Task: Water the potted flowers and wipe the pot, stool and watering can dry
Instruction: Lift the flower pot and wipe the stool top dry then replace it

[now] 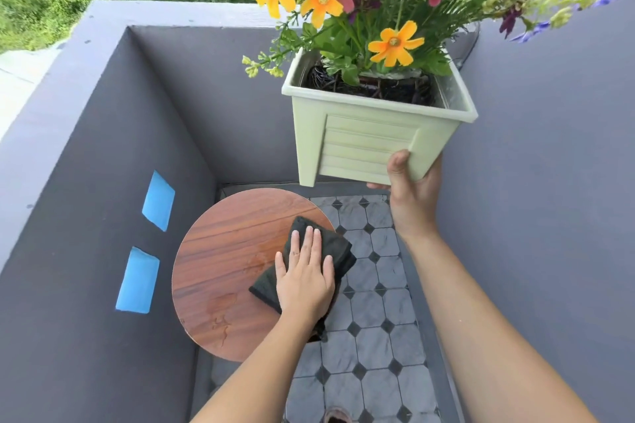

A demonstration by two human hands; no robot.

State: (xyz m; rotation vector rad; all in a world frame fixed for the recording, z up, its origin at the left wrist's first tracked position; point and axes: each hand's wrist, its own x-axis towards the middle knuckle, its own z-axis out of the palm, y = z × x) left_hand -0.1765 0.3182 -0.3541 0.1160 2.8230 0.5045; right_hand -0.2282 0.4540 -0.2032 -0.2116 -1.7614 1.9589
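While gripping the pale green plastic pot (371, 144) aloft in the right hand (412, 182), press the flat left hand (305, 282) on the dark cloth (330, 244); sweep over the wet patches (221, 312) on the round wooden stool (226, 251).

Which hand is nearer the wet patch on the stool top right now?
Left. The left hand presses the dark cloth flat on the stool, just beside the wet patch. The right hand is up off the stool, gripping the flower pot.

left hand (304, 280) flat on cloth (330, 244), stool (226, 251) | right hand (410, 182) holds pot (371, 137)
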